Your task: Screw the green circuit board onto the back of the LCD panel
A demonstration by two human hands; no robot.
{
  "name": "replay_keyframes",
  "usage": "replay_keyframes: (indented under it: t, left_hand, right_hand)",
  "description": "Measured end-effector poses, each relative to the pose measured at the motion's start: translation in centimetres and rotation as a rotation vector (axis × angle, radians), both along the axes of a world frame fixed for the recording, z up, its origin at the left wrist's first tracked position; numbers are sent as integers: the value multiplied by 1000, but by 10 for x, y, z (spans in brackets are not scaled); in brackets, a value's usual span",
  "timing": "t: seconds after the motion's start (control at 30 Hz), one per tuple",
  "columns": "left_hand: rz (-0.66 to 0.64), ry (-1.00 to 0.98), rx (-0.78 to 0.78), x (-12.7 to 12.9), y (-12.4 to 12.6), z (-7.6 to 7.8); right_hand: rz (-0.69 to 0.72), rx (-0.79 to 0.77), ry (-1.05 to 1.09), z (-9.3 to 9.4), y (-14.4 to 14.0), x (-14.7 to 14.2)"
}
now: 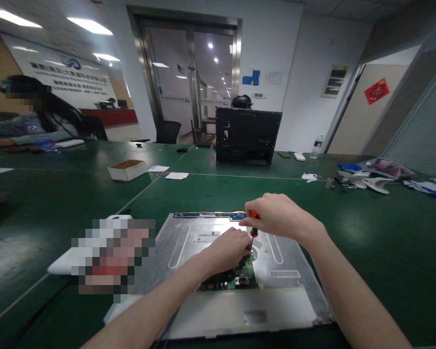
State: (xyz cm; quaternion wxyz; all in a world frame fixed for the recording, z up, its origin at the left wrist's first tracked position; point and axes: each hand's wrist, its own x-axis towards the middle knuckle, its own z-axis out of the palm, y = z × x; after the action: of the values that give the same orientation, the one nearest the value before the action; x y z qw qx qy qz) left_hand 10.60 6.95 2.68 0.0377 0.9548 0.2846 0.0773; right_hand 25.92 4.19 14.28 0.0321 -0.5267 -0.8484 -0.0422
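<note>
A bare metal monitor panel lies face down on the green table in front of me. A green circuit board sits on its back near the middle. My right hand grips the red-orange handle of a screwdriver, held upright with its tip down at the board. My left hand rests on the panel beside the board, fingers pinched around the screwdriver's lower shaft. A narrow blue strip board runs along the panel's far edge.
A black monitor back cover stands upright across the table, a person's head behind it. A small cardboard box and papers lie at left. Bags and parts clutter the right. Another person sits at far left. A blurred item lies beside the panel.
</note>
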Motion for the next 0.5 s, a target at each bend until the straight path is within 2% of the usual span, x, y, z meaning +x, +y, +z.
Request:
replay_keyframes:
  t: [0.2, 0.37, 0.5]
  left_hand:
    - [2, 2, -29, 0, 0, 1]
    - [-8, -2, -24, 0, 1, 0]
    - [-6, 2, -28, 0, 2, 0]
  right_hand:
    - [73, -20, 8, 2, -2, 4]
    - [-10, 6, -17, 1, 0, 2]
    - [5, -3, -16, 1, 0, 3]
